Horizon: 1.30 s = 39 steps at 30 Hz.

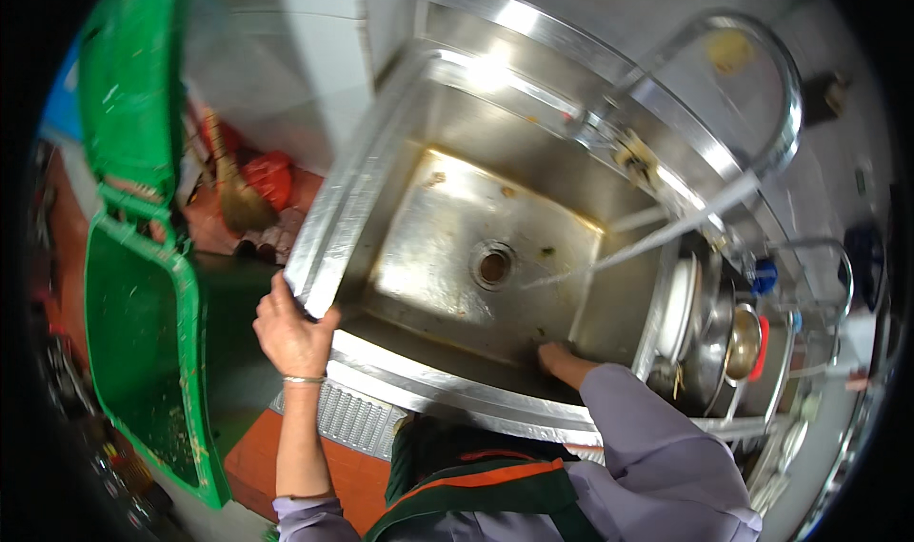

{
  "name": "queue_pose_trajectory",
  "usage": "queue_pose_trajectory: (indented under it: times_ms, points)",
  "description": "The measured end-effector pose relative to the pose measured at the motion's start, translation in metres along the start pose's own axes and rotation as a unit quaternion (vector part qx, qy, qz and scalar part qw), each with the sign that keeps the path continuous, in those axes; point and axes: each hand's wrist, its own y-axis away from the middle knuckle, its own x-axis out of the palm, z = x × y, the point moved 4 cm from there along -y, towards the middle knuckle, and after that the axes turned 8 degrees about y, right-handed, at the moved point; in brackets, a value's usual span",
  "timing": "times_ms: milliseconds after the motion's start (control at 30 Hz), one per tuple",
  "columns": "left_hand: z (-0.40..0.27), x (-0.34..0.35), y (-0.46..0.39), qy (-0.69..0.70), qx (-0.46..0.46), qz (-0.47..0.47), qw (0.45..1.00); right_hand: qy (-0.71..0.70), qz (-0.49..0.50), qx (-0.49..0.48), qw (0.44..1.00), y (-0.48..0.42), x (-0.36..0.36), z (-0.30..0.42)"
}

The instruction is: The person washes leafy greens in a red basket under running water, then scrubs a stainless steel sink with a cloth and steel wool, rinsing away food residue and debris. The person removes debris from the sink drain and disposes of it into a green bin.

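Observation:
A stainless steel sink (493, 213) with a round drain (494, 267) lies before me. My left hand (294, 331) grips the corner of its metal rim (325, 285), with the thumb on the inner side and a bracelet at the wrist. Down in the basin, my right hand (558, 360) is low by the near wall. Its fingers are blurred and dark, so I cannot tell whether they hold anything. From the curved chrome faucet (789, 92) a stream of water (664, 238) falls slantwise towards the drain. Small scraps of food dot the basin floor.
To the left stands a green wheeled bin (189, 342) with its lid (128, 77) raised. Behind it are a straw broom (239, 192) and a red plastic bag (268, 178). A neighbouring basin on the right holds a white dish (678, 306) and metal bowls (742, 342).

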Motion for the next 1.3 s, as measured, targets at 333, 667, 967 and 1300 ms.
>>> queue_pose_trajectory:
  times_ms: [333,667,967,1300]
  points:
    - [-0.002,-0.008,-0.003,0.003,-0.016,0.025,1.000,-0.297,-0.400,-0.320,0.806,-0.073,-0.203,0.177]
    - [-0.003,-0.010,-0.006,0.008,-0.026,0.019,0.999,-0.404,-0.607,0.314,0.608,-0.155,-0.294,-0.014]
    - [-0.001,-0.004,-0.009,0.015,-0.015,0.034,0.999,-0.625,-0.307,-0.004,0.718,-0.169,-0.340,0.120]
    - [0.013,-0.012,-0.002,0.015,-0.041,0.040,0.998,-0.011,-0.215,0.004,0.976,-0.065,-0.264,0.071]
